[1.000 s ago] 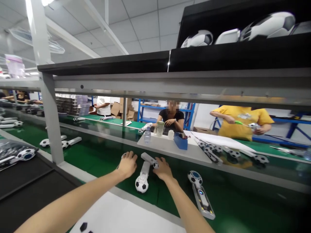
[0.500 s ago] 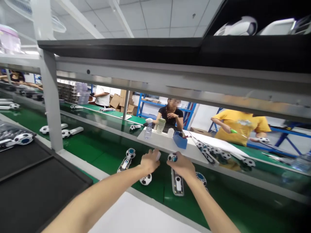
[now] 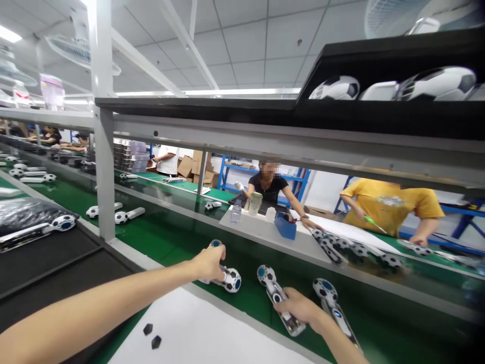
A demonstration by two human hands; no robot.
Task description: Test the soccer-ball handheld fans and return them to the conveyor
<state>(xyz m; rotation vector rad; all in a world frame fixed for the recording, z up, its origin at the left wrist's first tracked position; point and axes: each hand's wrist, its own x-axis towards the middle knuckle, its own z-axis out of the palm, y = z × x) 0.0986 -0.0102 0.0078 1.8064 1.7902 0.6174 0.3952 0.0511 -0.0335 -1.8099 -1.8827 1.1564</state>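
Note:
My left hand (image 3: 211,262) is closed over a football-patterned device, whose white and black ball end (image 3: 232,280) sticks out to the right of my fingers. Just behind that hand shows the blue-centred ball end (image 3: 215,243) of another device, mostly hidden. My right hand (image 3: 299,306) grips the handle of a second football-patterned device (image 3: 266,274); its handle has a white strip and exposed inner parts, and its ball end points away from me. Right of it lies a similar device (image 3: 325,289) on the green belt (image 3: 182,237).
A white sheet (image 3: 197,328) with two black pentagons (image 3: 156,342) lies in front of me. Black trays (image 3: 76,288) stand at left, and a metal post (image 3: 104,177) holds the overhead shelf (image 3: 227,126). Across the belt, two people work beside a blue bin (image 3: 285,227) and more devices (image 3: 341,242).
My left hand has come down onto a device nearer the belt's front edge. The right hand has shifted from a ball end to the handle. The view has tilted up slightly.

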